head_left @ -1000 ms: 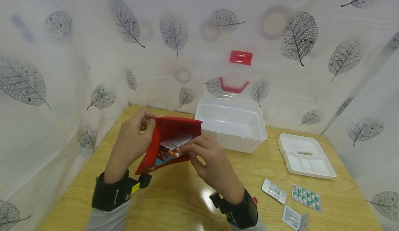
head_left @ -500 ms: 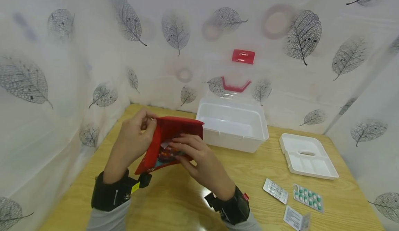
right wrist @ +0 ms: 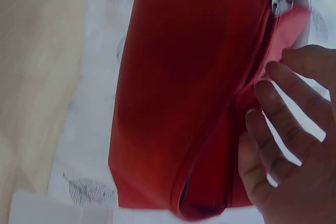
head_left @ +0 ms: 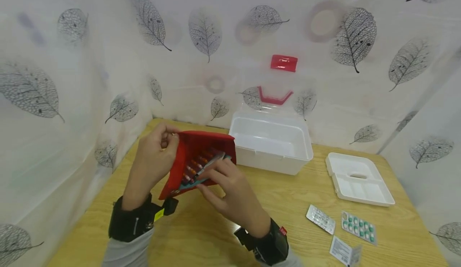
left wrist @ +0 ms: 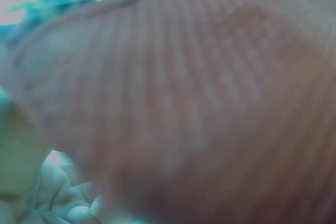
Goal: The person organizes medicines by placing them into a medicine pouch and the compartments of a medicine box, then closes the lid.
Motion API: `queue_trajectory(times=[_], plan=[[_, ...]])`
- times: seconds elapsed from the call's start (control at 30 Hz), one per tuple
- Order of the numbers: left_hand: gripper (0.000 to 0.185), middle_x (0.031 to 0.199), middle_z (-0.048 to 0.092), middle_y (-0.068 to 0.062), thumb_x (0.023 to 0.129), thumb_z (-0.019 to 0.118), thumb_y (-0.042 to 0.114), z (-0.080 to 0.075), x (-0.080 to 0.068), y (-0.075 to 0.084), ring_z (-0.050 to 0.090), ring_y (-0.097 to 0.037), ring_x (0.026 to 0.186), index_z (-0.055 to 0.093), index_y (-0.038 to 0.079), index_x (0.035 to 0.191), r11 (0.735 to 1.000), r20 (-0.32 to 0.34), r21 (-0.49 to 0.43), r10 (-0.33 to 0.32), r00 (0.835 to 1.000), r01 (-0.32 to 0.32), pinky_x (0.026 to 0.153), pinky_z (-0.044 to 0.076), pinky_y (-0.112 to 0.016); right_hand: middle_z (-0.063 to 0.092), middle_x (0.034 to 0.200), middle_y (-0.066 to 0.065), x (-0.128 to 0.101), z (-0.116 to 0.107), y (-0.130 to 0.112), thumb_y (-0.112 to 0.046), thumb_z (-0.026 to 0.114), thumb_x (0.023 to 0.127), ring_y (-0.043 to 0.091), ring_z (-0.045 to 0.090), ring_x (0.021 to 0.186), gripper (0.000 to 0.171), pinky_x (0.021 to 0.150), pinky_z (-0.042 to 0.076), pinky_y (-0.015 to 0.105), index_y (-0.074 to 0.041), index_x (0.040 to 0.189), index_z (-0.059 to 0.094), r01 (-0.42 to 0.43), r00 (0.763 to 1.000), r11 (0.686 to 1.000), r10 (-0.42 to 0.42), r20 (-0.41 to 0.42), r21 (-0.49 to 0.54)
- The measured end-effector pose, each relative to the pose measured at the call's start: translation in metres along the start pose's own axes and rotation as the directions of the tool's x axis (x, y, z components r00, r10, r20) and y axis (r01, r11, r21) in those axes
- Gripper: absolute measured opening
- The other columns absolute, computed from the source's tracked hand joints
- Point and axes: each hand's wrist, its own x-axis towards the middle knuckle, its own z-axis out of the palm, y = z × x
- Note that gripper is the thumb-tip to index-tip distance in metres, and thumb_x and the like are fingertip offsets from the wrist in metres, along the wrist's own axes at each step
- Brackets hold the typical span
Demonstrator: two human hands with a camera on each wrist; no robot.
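A red zip pouch (head_left: pixel 172 177) is held up with its mouth gaping, above the left half of the table. My left hand (head_left: pixel 155 155) grips its upper left edge. Inside lie a blister pack (head_left: pixel 195 166) of red and orange capsules and a teal packet (head_left: pixel 189 185). My right hand (head_left: pixel 230 191) reaches to the mouth, fingertips beside the packs. In the right wrist view its fingers (right wrist: pixel 273 103) are fairly straight against the pouch's opening, and no item shows between them. The left wrist view shows mostly blurred sleeve.
An open white box (head_left: pixel 268 161) with a clear lid and red handle (head_left: pixel 275 97) stands behind the pouch. Its white tray (head_left: pixel 363 185) lies right. Blister packs (head_left: pixel 321 219), one with green-white capsules (head_left: pixel 358 227), and a folded leaflet (head_left: pixel 342 251) lie front right.
My right hand has reached deeper, then drawn back slightly toward the pouch's mouth. The capsule blister pack now shows more fully inside. My left hand keeps its grip on the pouch.
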Motion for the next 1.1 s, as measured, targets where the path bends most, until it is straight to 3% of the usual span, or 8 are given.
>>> queue_trajectory(times=[0.33, 0.47, 0.57, 0.73, 0.9, 1.1], plan=[[0.017, 0.075, 0.059, -0.007, 0.100, 0.051, 0.009, 0.003, -0.005, 0.013, 0.054, -0.020, 0.061, 0.064, 0.006, 0.109, 0.999, -0.029, 0.029, -0.031, 0.999, 0.032, 0.051, 0.044, -0.029, 0.070, 0.104, -0.009, 0.003, 0.018, -0.030, -0.040, 0.083, 0.084, 0.009, 0.059, 0.101, 0.026, 0.087, 0.048, 0.025, -0.020, 0.099, 0.074, -0.055, 0.997, 0.997, 0.052, -0.059, -0.062], [0.017, 0.076, 0.061, -0.009, 0.100, 0.051, 0.009, 0.004, -0.006, 0.014, 0.056, -0.021, 0.064, 0.064, 0.004, 0.110, 0.998, -0.019, 0.050, -0.041, 0.999, 0.042, 0.053, 0.047, -0.031, 0.072, 0.103, -0.008, 0.004, 0.024, -0.035, -0.039, 0.081, 0.086, 0.009, 0.061, 0.102, 0.023, 0.091, 0.049, 0.026, -0.020, 0.096, 0.075, -0.085, 0.996, 0.992, 0.081, -0.047, -0.094], [0.017, 0.078, 0.062, -0.009, 0.100, 0.052, 0.009, 0.004, -0.005, 0.013, 0.056, -0.022, 0.063, 0.064, 0.004, 0.110, 0.997, -0.007, 0.064, -0.049, 0.999, 0.049, 0.053, 0.046, -0.032, 0.071, 0.098, -0.009, 0.005, 0.024, -0.036, -0.035, 0.079, 0.089, 0.008, 0.061, 0.097, 0.016, 0.088, 0.049, 0.024, -0.020, 0.095, 0.076, -0.060, 0.998, 0.995, 0.058, -0.028, -0.086], [0.017, 0.080, 0.063, -0.009, 0.101, 0.051, 0.011, 0.004, -0.003, 0.012, 0.059, -0.023, 0.068, 0.064, 0.006, 0.111, 0.996, 0.087, 0.077, -0.057, 0.995, 0.050, 0.057, 0.048, -0.033, 0.065, 0.093, -0.011, 0.005, 0.021, -0.036, -0.028, 0.076, 0.092, 0.006, 0.059, 0.089, 0.008, 0.084, 0.047, 0.021, -0.021, 0.092, 0.073, -0.008, 1.000, 0.998, 0.006, -0.023, -0.061], [0.017, 0.080, 0.063, -0.009, 0.101, 0.050, 0.009, 0.008, -0.001, 0.007, 0.056, -0.021, 0.066, 0.064, 0.005, 0.110, 0.996, 0.198, 0.087, -0.048, 0.979, 0.031, 0.059, 0.048, -0.033, 0.064, 0.093, -0.010, 0.004, 0.023, -0.037, -0.022, 0.075, 0.089, 0.005, 0.056, 0.087, 0.006, 0.084, 0.046, 0.018, -0.020, 0.092, 0.071, 0.000, 1.000, 0.999, -0.001, -0.015, -0.045], [0.017, 0.081, 0.063, -0.008, 0.101, 0.050, 0.008, 0.010, -0.002, 0.003, 0.055, -0.019, 0.065, 0.064, 0.005, 0.111, 0.997, 0.267, 0.075, -0.036, 0.963, 0.016, 0.057, 0.047, -0.032, 0.063, 0.092, -0.008, 0.002, 0.024, -0.036, -0.014, 0.072, 0.090, 0.002, 0.057, 0.085, 0.007, 0.080, 0.045, 0.010, -0.017, 0.092, 0.067, -0.036, 0.999, 0.999, 0.035, 0.018, 0.035]])
